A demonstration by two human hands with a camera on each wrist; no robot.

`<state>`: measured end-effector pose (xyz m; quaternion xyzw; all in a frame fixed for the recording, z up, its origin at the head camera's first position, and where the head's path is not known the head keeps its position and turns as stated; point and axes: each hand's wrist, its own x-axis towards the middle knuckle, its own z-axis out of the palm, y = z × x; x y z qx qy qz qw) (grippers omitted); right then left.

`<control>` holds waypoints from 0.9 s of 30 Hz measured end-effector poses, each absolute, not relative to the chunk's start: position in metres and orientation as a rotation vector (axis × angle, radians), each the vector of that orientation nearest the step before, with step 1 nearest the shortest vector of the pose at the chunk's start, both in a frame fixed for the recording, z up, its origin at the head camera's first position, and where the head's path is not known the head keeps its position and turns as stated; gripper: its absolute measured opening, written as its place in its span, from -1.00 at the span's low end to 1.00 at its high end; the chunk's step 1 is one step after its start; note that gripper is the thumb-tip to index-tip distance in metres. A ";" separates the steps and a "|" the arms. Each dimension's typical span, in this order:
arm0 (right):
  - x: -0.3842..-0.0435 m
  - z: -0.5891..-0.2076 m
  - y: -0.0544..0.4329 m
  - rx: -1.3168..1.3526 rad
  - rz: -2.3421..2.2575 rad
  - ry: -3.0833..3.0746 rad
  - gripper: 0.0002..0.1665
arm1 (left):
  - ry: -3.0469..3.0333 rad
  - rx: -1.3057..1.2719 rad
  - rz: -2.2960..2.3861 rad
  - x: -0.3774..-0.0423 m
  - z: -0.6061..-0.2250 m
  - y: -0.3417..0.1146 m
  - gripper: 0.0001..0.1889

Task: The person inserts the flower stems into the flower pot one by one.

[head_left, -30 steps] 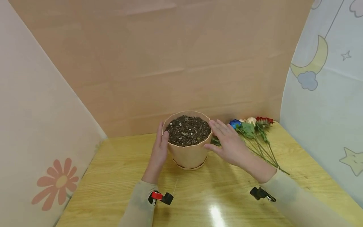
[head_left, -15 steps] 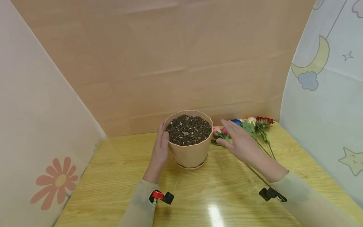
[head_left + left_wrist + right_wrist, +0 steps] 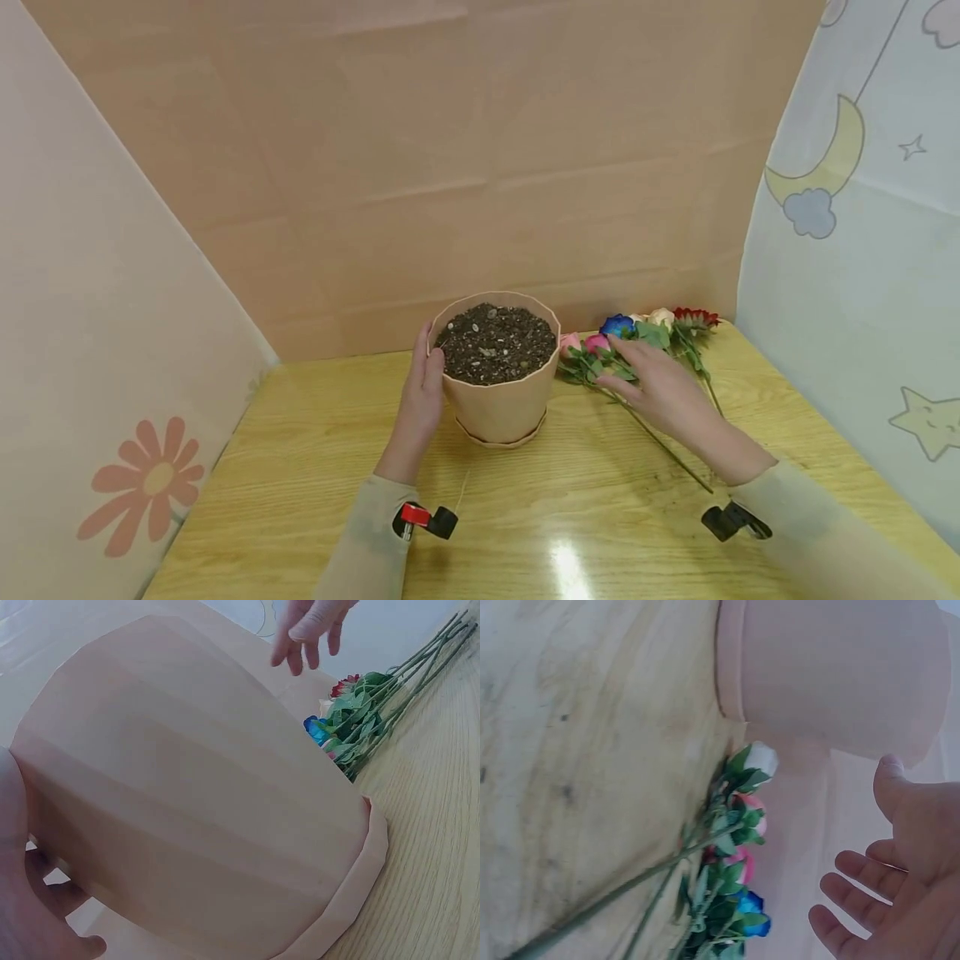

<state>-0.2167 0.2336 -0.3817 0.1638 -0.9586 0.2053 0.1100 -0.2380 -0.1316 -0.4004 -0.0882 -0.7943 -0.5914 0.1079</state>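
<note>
A peach plant pot (image 3: 498,408) full of dark soil (image 3: 497,346) stands on its saucer at the middle of the table. My left hand (image 3: 422,392) rests along the pot's left side in the head view, fingers extended up to the rim and thumb on the near side. In the left wrist view the pot wall (image 3: 195,780) fills most of the frame. My right hand (image 3: 663,392), fingers spread and holding nothing, hovers to the right of the pot above artificial flowers. Near its fingertips are a blue rose (image 3: 617,325) and a magenta rose (image 3: 597,344).
More flowers lie by the back wall: a pink rose (image 3: 570,342), a cream rose (image 3: 662,317) and a red flower (image 3: 696,317), with green stems (image 3: 667,446) reaching forward. A white rose (image 3: 761,759) shows in the right wrist view. Cloth walls enclose the wooden table (image 3: 315,467).
My right hand has left the pot's right rim and moved right, over the flowers, uncovering the pink and magenta roses. The left hand has stayed at the pot.
</note>
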 end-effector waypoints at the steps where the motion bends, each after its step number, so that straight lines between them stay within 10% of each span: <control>1: -0.217 -0.384 0.235 0.475 0.602 -2.824 -0.04 | -2.333 -0.269 -1.740 -0.238 -0.400 -0.132 -0.37; 27: -0.228 -0.428 0.257 0.442 0.665 -2.903 -0.27 | -2.250 -0.329 -1.759 -0.236 -0.402 -0.129 -0.39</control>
